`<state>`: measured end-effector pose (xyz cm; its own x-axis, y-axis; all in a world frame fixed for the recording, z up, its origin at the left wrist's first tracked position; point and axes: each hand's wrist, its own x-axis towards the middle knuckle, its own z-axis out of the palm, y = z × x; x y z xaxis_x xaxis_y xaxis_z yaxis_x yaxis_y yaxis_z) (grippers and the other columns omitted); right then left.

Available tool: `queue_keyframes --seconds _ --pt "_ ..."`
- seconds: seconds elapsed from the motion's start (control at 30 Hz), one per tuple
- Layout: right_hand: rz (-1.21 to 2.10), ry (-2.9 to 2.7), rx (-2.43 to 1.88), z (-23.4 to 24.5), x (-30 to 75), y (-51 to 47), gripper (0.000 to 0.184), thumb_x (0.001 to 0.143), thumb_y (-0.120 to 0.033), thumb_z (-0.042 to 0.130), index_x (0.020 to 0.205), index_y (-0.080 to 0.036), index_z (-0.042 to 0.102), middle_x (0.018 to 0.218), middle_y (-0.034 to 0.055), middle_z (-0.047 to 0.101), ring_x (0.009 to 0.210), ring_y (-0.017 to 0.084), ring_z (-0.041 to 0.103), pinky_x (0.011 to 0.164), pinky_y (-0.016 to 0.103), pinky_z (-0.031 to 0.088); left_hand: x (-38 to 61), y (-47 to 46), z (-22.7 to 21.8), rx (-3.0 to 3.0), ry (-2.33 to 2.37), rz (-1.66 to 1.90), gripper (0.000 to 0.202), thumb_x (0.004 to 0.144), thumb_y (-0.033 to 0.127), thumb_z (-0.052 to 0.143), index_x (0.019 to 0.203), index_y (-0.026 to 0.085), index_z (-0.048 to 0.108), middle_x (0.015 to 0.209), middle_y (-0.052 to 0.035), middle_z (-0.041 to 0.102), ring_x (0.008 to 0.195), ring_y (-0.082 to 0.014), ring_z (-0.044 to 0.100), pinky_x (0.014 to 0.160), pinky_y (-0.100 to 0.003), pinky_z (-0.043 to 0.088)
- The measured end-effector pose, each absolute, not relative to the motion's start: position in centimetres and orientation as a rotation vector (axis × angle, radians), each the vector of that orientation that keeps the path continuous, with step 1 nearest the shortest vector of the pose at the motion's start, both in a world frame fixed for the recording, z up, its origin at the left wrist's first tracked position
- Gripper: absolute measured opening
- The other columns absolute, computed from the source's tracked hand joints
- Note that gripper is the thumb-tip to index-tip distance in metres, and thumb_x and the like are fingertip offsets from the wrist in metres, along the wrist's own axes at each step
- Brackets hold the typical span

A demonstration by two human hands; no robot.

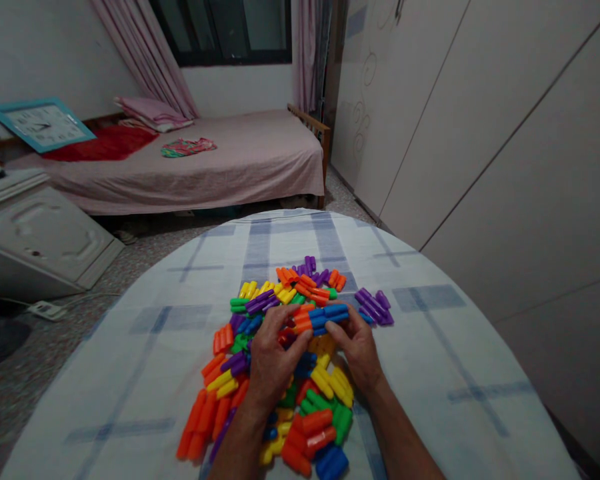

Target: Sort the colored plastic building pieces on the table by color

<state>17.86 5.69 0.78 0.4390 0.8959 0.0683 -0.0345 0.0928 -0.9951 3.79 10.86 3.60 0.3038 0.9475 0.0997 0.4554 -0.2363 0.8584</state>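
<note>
A pile of bright plastic tube-shaped blocks in orange, yellow, green, purple and blue lies on a round table under a white cloth with blue checks. Over the middle of the pile, my left hand and my right hand together hold a joined piece of orange and blue blocks. The left fingers pinch its orange end, the right fingers grip its blue end. A small purple cluster lies just right of the hands.
Beyond the table stands a bed with a pink cover, a framed clock leaning at its left end. White wardrobe doors line the right side. A white panel lies on the floor at left.
</note>
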Motion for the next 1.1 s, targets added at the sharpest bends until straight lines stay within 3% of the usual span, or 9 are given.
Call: queue_keyframes --seconds 0.1,0.3,0.47,0.73,1.1 --pt "0.773 -0.773 -1.32 0.3 18.4 5.8 0.042 0.08 -0.046 0.047 0.106 -0.013 0.05 0.1 0.0058 0.057 0.091 0.01 0.055 0.08 0.032 0.051 3.7 10.9 3.5 1.779 1.299 0.923 0.034 0.07 0.043 0.062 0.102 0.034 0.052 0.1 0.0092 0.057 0.089 0.0032 0.054 0.08 -0.007 0.046" --pt "0.485 -0.561 -1.47 -0.6 20.6 5.7 0.044 0.08 -0.046 0.046 0.111 -0.014 0.047 0.105 0.0065 0.055 0.094 0.011 0.053 0.083 0.034 0.05 3.5 11.3 3.1 1.688 1.437 1.153 0.038 0.073 0.036 0.059 0.109 0.035 0.049 0.111 0.008 0.053 0.097 0.0018 0.052 0.09 -0.011 0.047" --pt "0.319 -0.537 -1.579 -0.8 20.9 5.7 0.046 0.078 -0.045 0.049 0.112 -0.015 0.047 0.106 0.0065 0.055 0.097 0.013 0.053 0.087 0.036 0.049 3.4 11.5 3.0 1.705 1.457 1.192 0.025 0.077 0.028 0.053 0.1 0.034 0.056 0.109 0.0087 0.055 0.109 -0.0004 0.05 0.105 -0.02 0.043" --pt "0.154 -0.642 -1.725 -0.4 20.3 5.6 0.047 0.077 -0.048 0.05 0.11 -0.014 0.049 0.102 0.0056 0.057 0.091 0.011 0.054 0.085 0.035 0.049 3.4 11.7 3.2 1.731 1.445 1.227 0.023 0.077 0.027 0.052 0.098 0.035 0.057 0.111 0.0109 0.055 0.112 0.0017 0.049 0.108 -0.019 0.041" --pt "-0.197 -0.668 -1.94 -0.1 21.5 5.3 0.043 0.075 -0.045 0.05 0.111 -0.022 0.052 0.109 0.0077 0.056 0.106 0.02 0.046 0.098 0.044 0.034 3.3 11.5 3.2 1.694 1.454 1.236 0.019 0.078 0.027 0.049 0.095 0.032 0.058 0.112 0.0089 0.055 0.112 -0.0006 0.05 0.108 -0.024 0.042"
